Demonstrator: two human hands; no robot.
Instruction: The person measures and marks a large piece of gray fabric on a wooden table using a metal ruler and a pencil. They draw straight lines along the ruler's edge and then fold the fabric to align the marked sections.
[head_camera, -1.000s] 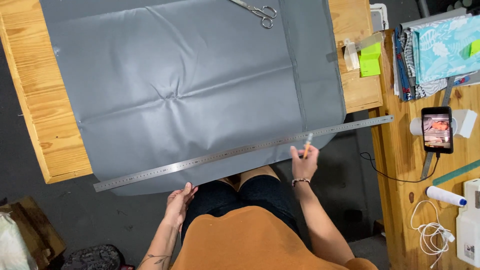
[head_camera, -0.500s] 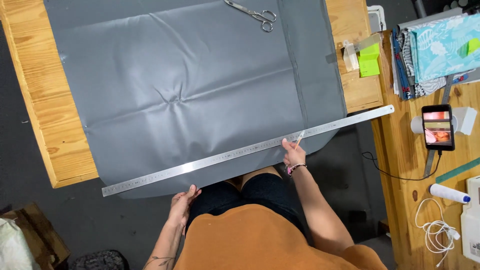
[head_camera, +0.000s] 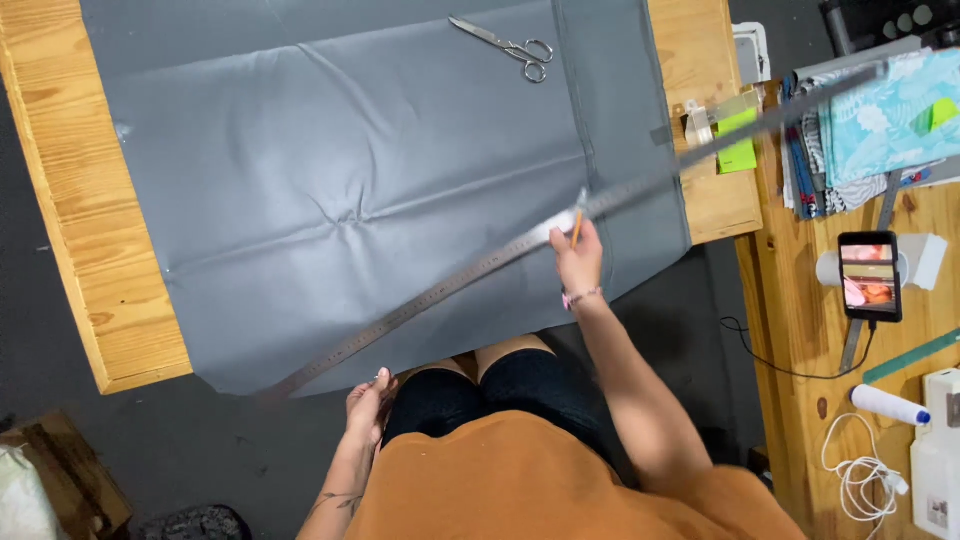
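Note:
A large grey sheet of fabric (head_camera: 350, 180) covers a wooden table (head_camera: 90, 250). A long metal ruler (head_camera: 480, 270) runs diagonally across the sheet's near part, blurred at its far right end. My right hand (head_camera: 577, 258) grips the ruler near its middle and also holds a pencil (head_camera: 576, 227). My left hand (head_camera: 368, 405) hangs at the fabric's near edge, by the ruler's low left end, fingers curled. Whether it touches the ruler I cannot tell.
Silver scissors (head_camera: 505, 45) lie at the far side of the fabric. To the right stand a second wooden table (head_camera: 790, 330) with a phone (head_camera: 869, 275) on a stand, stacked patterned fabrics (head_camera: 880, 120), green sticky notes (head_camera: 736, 140), a white cable (head_camera: 860, 470).
The ruler has swung: its right end rose up and away toward the stacked fabrics, now steeply diagonal. My right hand moved farther onto the sheet with it. The left hand stayed near the edge.

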